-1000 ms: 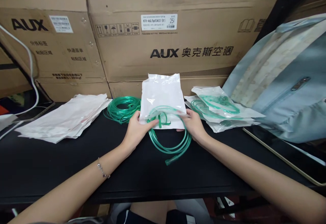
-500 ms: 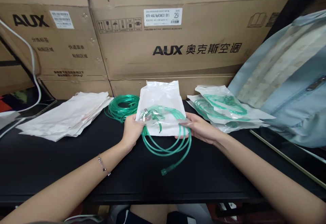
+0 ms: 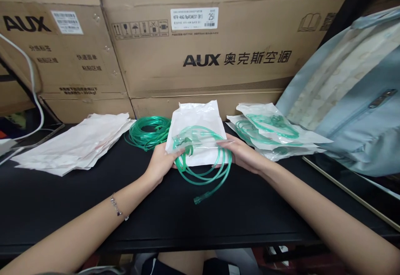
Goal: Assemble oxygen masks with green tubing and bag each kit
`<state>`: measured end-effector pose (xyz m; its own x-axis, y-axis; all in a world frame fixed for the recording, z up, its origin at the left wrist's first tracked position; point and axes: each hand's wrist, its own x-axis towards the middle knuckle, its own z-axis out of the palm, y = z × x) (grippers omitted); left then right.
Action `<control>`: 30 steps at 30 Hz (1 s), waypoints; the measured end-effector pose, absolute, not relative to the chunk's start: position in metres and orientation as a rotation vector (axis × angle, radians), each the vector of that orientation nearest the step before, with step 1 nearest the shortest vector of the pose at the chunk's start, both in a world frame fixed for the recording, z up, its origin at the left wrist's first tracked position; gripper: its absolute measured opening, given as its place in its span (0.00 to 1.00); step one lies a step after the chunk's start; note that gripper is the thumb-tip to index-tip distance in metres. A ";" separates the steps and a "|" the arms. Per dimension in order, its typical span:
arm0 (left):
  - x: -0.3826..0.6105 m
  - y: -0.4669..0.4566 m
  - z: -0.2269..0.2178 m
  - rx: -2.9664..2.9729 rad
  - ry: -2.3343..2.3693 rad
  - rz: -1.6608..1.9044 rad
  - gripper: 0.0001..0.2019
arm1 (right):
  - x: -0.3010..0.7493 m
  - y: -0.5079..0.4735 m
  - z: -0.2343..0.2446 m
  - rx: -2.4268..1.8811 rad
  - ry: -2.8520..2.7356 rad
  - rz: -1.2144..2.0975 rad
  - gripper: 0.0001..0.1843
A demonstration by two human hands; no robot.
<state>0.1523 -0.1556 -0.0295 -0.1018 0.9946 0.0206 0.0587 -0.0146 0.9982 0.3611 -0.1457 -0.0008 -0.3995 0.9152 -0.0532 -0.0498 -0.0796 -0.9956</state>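
Observation:
A white plastic pouch (image 3: 197, 118) lies flat on the black table (image 3: 187, 208), its open mouth facing me. A coil of green tubing (image 3: 204, 171) sits partly inside that mouth, its lower loops and connector end hanging out on the table. My left hand (image 3: 159, 162) grips the pouch's left mouth corner together with the coil. My right hand (image 3: 242, 156) holds the right mouth corner and the coil's right side.
A stack of empty white pouches (image 3: 75, 143) lies at the left, loose green tubing coils (image 3: 146, 131) beside it. Filled pouches (image 3: 271, 135) are piled at the right, next to a pale blue bag (image 3: 353, 100). Cardboard boxes (image 3: 218, 46) wall the back.
The coil has slid further into the pouch mouth over the last second. Both hands shifted slightly with it, still holding the pouch's corners.

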 end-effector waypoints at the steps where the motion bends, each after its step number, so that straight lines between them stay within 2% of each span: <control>1: 0.151 -0.154 -0.032 1.211 1.338 1.300 0.15 | 0.363 -0.149 0.004 -0.922 -1.425 1.698 0.20; 5: 0.151 -0.151 -0.034 1.189 1.395 1.348 0.12 | 0.370 -0.151 0.010 -0.855 -1.482 1.859 0.21; 8: 0.153 -0.154 -0.027 1.144 1.353 1.295 0.13 | 0.369 -0.146 0.005 -0.905 -1.476 1.735 0.17; 12: 0.155 -0.160 -0.017 1.146 1.106 1.135 0.16 | 0.361 -0.139 -0.005 -1.030 -1.401 1.491 0.07; 17: 0.156 -0.160 -0.020 1.190 1.188 1.132 0.19 | 0.354 -0.138 -0.016 -1.158 -1.370 1.283 0.11; 20: 0.156 -0.158 -0.025 1.117 1.267 1.210 0.18 | 0.354 -0.143 -0.013 -1.109 -1.361 1.415 0.12; 25: 0.154 -0.155 -0.029 1.053 1.320 1.292 0.14 | 0.362 -0.149 -0.001 -0.967 -1.443 1.741 0.21; 30: 0.156 -0.156 -0.024 1.065 1.326 1.311 0.14 | 0.360 -0.146 -0.005 -1.007 -1.407 1.686 0.10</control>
<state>0.1560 -0.1558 -0.0240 -0.1651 0.9850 -0.0502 -0.0384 0.0444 0.9983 0.3604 -0.1459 -0.0049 -0.4445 0.8874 -0.1218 -0.0390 -0.1550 -0.9871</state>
